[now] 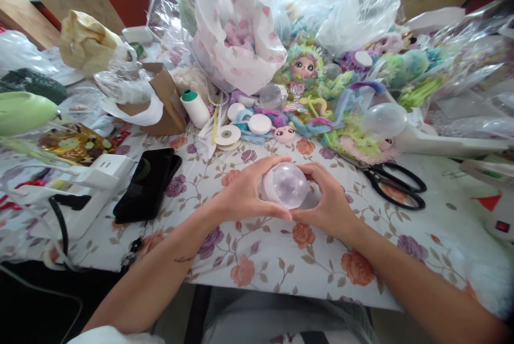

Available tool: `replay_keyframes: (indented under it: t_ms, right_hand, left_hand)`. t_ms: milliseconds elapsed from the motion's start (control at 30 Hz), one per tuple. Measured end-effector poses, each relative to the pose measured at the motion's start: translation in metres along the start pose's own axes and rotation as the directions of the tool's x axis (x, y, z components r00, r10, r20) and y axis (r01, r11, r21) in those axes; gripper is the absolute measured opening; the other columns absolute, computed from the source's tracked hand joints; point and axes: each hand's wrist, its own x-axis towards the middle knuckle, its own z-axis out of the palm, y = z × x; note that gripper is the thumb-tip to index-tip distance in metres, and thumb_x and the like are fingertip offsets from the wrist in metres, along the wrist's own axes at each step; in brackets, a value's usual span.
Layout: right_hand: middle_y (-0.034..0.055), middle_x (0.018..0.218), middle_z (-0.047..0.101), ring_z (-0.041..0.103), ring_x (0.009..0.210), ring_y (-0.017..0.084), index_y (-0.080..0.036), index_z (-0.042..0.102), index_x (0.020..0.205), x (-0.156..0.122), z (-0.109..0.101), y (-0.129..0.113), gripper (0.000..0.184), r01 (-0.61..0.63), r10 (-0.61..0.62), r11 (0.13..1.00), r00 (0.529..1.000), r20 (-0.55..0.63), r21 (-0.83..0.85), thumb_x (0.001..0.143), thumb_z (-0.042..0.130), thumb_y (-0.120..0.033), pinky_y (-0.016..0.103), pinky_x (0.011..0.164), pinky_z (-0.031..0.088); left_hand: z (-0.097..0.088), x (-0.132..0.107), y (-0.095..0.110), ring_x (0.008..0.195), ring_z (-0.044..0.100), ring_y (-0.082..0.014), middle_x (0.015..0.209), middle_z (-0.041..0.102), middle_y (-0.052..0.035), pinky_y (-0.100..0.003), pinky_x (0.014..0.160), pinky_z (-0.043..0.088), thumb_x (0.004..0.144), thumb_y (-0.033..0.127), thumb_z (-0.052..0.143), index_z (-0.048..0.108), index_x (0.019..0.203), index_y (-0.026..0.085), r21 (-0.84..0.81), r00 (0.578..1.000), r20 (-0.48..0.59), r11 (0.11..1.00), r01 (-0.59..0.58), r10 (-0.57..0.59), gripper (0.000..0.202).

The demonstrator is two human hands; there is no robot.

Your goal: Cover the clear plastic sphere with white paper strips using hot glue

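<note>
A clear, round plastic ball [287, 186] with a whitish side sits between my two hands, just above or on the flowered tablecloth [257, 247]. My left hand [251, 189] curves around its left side, fingers over the top and thumb along the lower edge. On the other side, my right hand [327, 194] is curled with fingertips and thumb at the ball's right edge. Behind the hands lie a small doll face [284, 134], white round discs [259, 124] and a ribbon spool [228, 136].
Black-handled scissors [395, 183] lie at right, near a glue gun [496, 199]. Dark phones [146, 186] and a white power strip [76, 207] are at left. Farther back stand a thread cone [195, 108], a cardboard box [166, 103], a colourful doll [303, 68] and plastic bags [236, 28].
</note>
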Motion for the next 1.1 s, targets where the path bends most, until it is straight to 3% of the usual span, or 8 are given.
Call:
replay_keyframes:
  t_ms: [67, 133, 333, 600, 767, 933, 1100]
  right_hand:
    - [0.0076, 0.104, 0.063, 0.065, 0.092, 0.027, -0.024, 0.058, 0.116, -0.0004, 0.0001, -0.0004, 0.063, 0.021, -0.022, 0.999, 0.999, -0.025, -0.043, 0.064, 0.086, -0.045, 0.041, 0.075, 0.056]
    - [0.0081, 0.106, 0.062, 0.064, 0.093, 0.027, -0.024, 0.057, 0.118, -0.0016, 0.0005, 0.0003, 0.066, 0.033, -0.037, 0.996, 0.998, -0.044, -0.083, 0.062, 0.087, -0.042, 0.043, 0.077, 0.056]
    - [0.009, 0.108, 0.061, 0.065, 0.094, 0.028, -0.023, 0.055, 0.121, -0.0045, 0.0003, 0.0032, 0.073, 0.069, -0.076, 0.991, 0.995, -0.061, -0.118, 0.059, 0.089, -0.039, 0.044, 0.078, 0.057]
    - [0.0087, 0.106, 0.061, 0.065, 0.092, 0.027, -0.024, 0.056, 0.12, -0.0041, -0.0005, 0.0048, 0.067, 0.076, -0.083, 0.991, 0.995, -0.063, -0.11, 0.063, 0.086, -0.044, 0.043, 0.075, 0.057]
    - [0.0105, 0.109, 0.06, 0.064, 0.095, 0.029, -0.023, 0.053, 0.124, -0.0063, 0.0013, 0.0073, 0.068, 0.184, -0.201, 0.963, 0.977, -0.072, -0.197, 0.066, 0.084, -0.04, 0.044, 0.076, 0.057]
    - [0.0138, 0.111, 0.059, 0.064, 0.096, 0.032, -0.021, 0.049, 0.128, -0.0072, 0.0001, 0.0071, 0.07, 0.274, -0.291, 0.929, 0.956, -0.034, -0.247, 0.067, 0.082, -0.034, 0.048, 0.076, 0.057]
    - [0.0128, 0.109, 0.059, 0.064, 0.096, 0.032, -0.021, 0.049, 0.129, -0.008, -0.0036, 0.004, 0.069, 0.262, -0.275, 0.937, 0.961, -0.026, -0.231, 0.066, 0.077, -0.026, 0.048, 0.077, 0.057]
  left_hand:
    - [0.0018, -0.0007, 0.0018, 0.133, 0.052, -0.0389, 0.147, 0.053, -0.0144, -0.052, 0.11, 0.044, 0.053, 0.057, 0.089, 0.047, 0.143, 0.028, 0.175, 1.0, -0.029, 0.985, -0.001, 0.006, 0.104]
    - [0.0035, -0.0006, 0.0015, 0.131, 0.055, -0.0378, 0.146, 0.054, -0.0151, -0.051, 0.109, 0.045, 0.055, 0.058, 0.088, 0.047, 0.142, 0.027, 0.224, 0.998, -0.039, 0.974, -0.037, 0.047, 0.102]
    - [0.0057, -0.0011, -0.0003, 0.132, 0.055, -0.0358, 0.144, 0.056, -0.0157, -0.046, 0.11, 0.046, 0.06, 0.056, 0.086, 0.051, 0.139, 0.023, 0.226, 0.988, -0.07, 0.967, -0.118, 0.137, 0.092]
    - [0.0095, -0.0023, -0.0016, 0.135, 0.051, -0.0362, 0.149, 0.051, -0.0156, -0.049, 0.11, 0.045, 0.065, 0.057, 0.083, 0.042, 0.145, 0.027, 0.215, 0.993, -0.042, 0.971, -0.1, 0.111, 0.095]
    - [0.0066, -0.002, 0.0001, 0.135, 0.051, -0.0374, 0.15, 0.049, -0.0171, -0.051, 0.11, 0.044, 0.064, 0.056, 0.084, 0.036, 0.148, 0.026, 0.237, 0.997, 0.001, 0.968, -0.081, 0.083, 0.101]
    - [0.0035, -0.0022, -0.0006, 0.135, 0.052, -0.036, 0.147, 0.051, -0.0162, -0.05, 0.111, 0.045, 0.061, 0.058, 0.085, 0.041, 0.144, 0.024, 0.312, 0.985, 0.038, 0.934, -0.173, 0.169, 0.1]
    - [0.0063, -0.003, -0.0031, 0.133, 0.055, -0.0339, 0.144, 0.055, -0.0148, -0.048, 0.108, 0.049, 0.068, 0.052, 0.083, 0.042, 0.144, 0.026, 0.371, 0.969, 0.008, 0.899, -0.234, 0.248, 0.09]
